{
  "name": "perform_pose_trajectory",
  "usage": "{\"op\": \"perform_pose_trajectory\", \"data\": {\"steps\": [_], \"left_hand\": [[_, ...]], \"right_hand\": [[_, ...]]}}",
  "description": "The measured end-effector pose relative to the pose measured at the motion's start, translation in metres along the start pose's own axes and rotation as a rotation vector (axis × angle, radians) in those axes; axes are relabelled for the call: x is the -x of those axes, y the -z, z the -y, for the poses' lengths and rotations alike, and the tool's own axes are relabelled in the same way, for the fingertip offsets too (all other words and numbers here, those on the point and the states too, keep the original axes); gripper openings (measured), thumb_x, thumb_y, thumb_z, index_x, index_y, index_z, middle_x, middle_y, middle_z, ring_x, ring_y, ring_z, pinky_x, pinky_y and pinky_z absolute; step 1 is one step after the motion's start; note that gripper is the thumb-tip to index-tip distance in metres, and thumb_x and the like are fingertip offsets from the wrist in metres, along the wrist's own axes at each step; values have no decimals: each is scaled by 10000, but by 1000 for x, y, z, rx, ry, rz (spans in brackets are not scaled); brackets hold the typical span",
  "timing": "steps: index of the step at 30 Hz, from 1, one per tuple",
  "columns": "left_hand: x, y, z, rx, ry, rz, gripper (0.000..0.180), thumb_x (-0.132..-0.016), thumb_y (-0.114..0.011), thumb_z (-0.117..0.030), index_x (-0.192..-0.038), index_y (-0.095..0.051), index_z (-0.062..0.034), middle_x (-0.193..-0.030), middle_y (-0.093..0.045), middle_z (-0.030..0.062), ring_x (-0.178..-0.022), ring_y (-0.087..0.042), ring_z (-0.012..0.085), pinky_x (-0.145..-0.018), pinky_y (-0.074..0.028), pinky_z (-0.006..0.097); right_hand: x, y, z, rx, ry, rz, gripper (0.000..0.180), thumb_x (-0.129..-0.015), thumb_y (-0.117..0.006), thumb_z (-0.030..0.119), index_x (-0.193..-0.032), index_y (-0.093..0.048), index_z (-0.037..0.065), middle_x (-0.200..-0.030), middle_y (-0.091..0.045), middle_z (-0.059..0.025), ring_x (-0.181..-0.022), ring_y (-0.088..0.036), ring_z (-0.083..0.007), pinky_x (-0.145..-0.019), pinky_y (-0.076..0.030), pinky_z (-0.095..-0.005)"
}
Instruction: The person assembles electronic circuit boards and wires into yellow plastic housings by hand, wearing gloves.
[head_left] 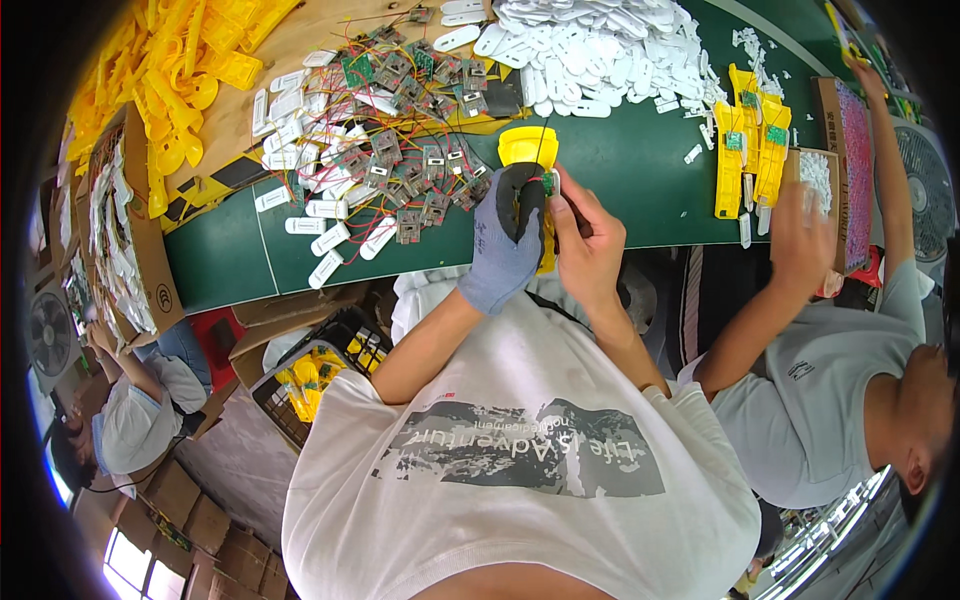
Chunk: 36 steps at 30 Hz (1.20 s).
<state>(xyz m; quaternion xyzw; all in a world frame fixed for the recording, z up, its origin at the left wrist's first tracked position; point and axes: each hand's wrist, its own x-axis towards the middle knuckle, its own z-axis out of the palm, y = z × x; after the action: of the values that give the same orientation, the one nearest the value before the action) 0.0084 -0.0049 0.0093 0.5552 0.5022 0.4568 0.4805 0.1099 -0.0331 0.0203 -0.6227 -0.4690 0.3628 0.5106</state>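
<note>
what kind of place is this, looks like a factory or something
Most likely a small assembly workshop. A green worktable holds a heap of wired circuit boards and piles of white plastic covers, and the gloved left hand and bare right hand fit together a yellow plastic part.

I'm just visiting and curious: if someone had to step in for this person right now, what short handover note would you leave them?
Left hand: gloved, grip closed around the yellow plastic housing, held above the green table.
Right hand: bare, fingertips pinching at a small green circuit board on the housing.
Supplies: wired circuit boards heaped ahead-left, white plastic covers piled ahead.
Done: finished yellow units lie by the co-worker.
Left: much of both piles.
</note>
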Motion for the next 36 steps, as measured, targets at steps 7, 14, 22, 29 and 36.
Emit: {"op": "perform_pose_trajectory", "data": {"steps": [7, 14, 22, 29, 36], "left_hand": [[-4, 5, -1, -136, -231, 117, 229, -822, -520, -8, -1050, -519, 3, -926, -554, 177, -812, -576, 309, -709, -468, 361], [3, 3, -4, 153, -29, 308, 388, -856, -465, -37, -1231, -400, 43, -1157, -497, 199, -1052, -510, 266, -900, -407, 357], [23, 11, -17, 288, 59, 579, 561, -872, -476, -70, -1363, -227, 37, -1290, -418, 213, -1178, -427, 263, -992, -326, 329], [10, 62, -41, 259, 112, 559, 580, -825, -517, -63, -1347, -287, 42, -1196, -521, 173, -1097, -521, 237, -948, -385, 309], [-67, 137, -68, -342, -23, 35, 282, -855, -542, -103, -1103, -567, 30, -955, -641, 143, -895, -610, 183, -813, -463, 315]], "right_hand": [[-2, 12, 12, 160, 162, 44, 317, -824, -553, -4, -1139, -578, -27, -963, -637, -160, -778, -582, -247, -744, -455, -296], [9, 20, 7, 250, 261, 143, 606, -800, -552, 73, -1340, -305, -47, -1283, -415, -224, -1116, -431, -398, -982, -320, -419], [-1, 81, 49, 481, -59, 338, 779, -723, -698, 184, -1386, -306, 72, -1243, -458, -200, -1064, -513, -373, -880, -433, -345], [-45, 141, 20, 764, 85, -519, 503, -730, -698, 194, -1155, -488, 27, -1032, -590, -198, -945, -565, -376, -798, -459, -419], [-96, 174, -17, 925, 45, -645, 491, -757, -682, 261, -1146, -530, 2, -1076, -552, -216, -988, -533, -373, -856, -422, -435]]}}
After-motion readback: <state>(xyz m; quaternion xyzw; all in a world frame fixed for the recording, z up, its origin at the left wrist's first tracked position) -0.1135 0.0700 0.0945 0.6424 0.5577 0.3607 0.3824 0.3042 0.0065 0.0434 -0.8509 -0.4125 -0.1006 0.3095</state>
